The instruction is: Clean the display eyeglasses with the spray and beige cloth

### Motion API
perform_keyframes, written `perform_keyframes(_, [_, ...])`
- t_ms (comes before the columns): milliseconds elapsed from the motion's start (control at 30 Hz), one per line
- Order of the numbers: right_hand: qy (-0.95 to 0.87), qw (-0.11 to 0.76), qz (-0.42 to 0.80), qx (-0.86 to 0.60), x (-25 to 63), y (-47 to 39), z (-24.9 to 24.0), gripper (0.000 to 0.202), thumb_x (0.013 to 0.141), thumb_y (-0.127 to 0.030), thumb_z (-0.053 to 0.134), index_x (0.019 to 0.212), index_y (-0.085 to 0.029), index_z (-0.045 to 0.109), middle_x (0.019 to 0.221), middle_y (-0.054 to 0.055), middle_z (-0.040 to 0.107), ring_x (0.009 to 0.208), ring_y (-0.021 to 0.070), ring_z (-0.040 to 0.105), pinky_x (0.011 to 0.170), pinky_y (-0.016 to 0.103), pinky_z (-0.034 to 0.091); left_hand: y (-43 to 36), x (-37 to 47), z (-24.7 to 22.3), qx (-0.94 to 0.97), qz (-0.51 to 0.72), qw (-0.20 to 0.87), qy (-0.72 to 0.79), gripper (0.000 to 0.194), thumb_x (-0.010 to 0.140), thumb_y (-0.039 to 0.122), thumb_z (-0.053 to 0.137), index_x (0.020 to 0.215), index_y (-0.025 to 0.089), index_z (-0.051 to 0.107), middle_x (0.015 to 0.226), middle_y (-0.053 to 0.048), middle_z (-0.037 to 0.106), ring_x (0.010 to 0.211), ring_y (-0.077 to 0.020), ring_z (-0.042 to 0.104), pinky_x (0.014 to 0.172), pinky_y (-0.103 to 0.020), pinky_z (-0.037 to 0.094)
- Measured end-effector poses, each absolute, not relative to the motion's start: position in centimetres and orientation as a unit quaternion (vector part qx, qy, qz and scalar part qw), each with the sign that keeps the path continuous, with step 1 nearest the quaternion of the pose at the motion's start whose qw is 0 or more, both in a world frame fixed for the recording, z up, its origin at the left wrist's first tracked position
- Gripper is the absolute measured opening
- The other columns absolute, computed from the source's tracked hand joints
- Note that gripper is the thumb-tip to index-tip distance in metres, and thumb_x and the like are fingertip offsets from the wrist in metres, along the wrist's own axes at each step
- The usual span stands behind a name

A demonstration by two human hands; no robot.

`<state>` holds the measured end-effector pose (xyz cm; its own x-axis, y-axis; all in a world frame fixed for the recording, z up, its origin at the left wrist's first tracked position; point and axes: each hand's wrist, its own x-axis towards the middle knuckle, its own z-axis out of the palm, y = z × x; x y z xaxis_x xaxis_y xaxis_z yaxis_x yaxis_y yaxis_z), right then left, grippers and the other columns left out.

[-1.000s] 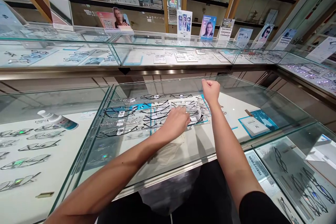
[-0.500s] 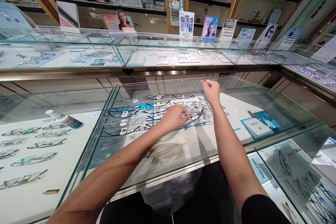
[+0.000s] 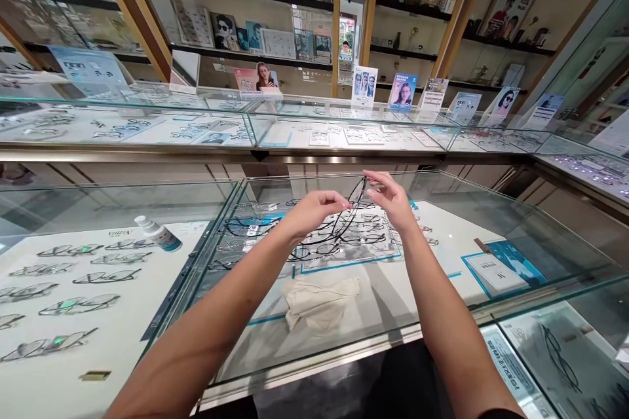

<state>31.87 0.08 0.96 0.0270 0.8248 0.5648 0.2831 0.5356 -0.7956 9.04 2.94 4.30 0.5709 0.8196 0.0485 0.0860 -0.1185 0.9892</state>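
Observation:
My left hand (image 3: 322, 209) pinches a pair of black-framed eyeglasses (image 3: 358, 191) above the glass counter. The eyeglasses are tilted up on end, with a lens between my two hands and dark temples hanging downward. My right hand (image 3: 392, 200) is close on the other side. Its fingers are apart, and one fingertip is at the upper end of the frame; whether it touches is hard to tell. A crumpled cream cloth (image 3: 322, 301) lies on the glass nearer to me. Rows of eyeglasses (image 3: 366, 239) show under the glass beneath my hands.
A white spray bottle (image 3: 158, 234) with a blue label stands on the left glass case. More eyeglasses (image 3: 78, 303) lie below it. A blue-edged card (image 3: 504, 268) is at the right. Behind runs a long display case (image 3: 295, 156) topped with standing cards (image 3: 364, 86).
My hands have come together around the eyeglasses, which are now raised on end. My right hand has opened from a closed fist. The camera view has tilted upward.

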Motion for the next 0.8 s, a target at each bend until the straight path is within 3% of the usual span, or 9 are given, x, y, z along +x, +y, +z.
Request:
perform_keyframes(133, [-0.675,0.562,0.212,-0.429,31.9,0.3,0.7,0.046,0.085,-0.05,0.076,0.126,-0.03,0.074,0.132,0.008,0.063,0.112,0.0239,0.061,0.091,0.037,0.051,2.9,9.0,4.4,0.673,0.309,0.595,0.313,0.037,0.063,0.055,0.087,0.073,0.021,0.075,0.093,-0.011,0.082,0.104,-0.0297,0.071,0.107,-0.048,0.043])
perform_keyframes(467, [-0.685,0.565,0.204,-0.413,31.3,0.3,0.6,0.031,0.083,-0.047,0.079,0.104,-0.027,0.07,0.128,0.008,0.065,0.122,0.0249,0.06,0.091,0.035,0.048,3.3,8.8,3.9,0.672,0.293,0.605,0.309,0.033,0.063,0.05,0.085,0.072,0.019,0.075,0.089,-0.009,0.08,0.094,-0.0256,0.069,0.088,-0.038,0.046])
perform_keyframes(667, [-0.682,0.566,0.193,-0.42,31.1,0.2,0.7,0.032,0.083,-0.049,0.079,0.102,-0.026,0.069,0.126,0.008,0.064,0.119,0.0245,0.061,0.091,0.035,0.049,3.4,8.9,3.3,0.647,0.278,0.64,0.307,0.034,0.061,0.046,0.086,0.072,0.017,0.073,0.084,-0.007,0.076,0.074,-0.0167,0.058,0.072,-0.03,0.037])
perform_keyframes(800, [-0.68,0.566,0.204,-0.419,31.4,0.3,0.7,0.036,0.081,-0.051,0.08,0.105,-0.027,0.07,0.127,0.008,0.065,0.119,0.0256,0.061,0.092,0.036,0.049,3.4,9.0,3.2,0.644,0.276,0.647,0.301,0.036,0.063,0.048,0.085,0.074,0.016,0.072,0.085,-0.007,0.076,0.072,-0.0162,0.057,0.07,-0.03,0.036])
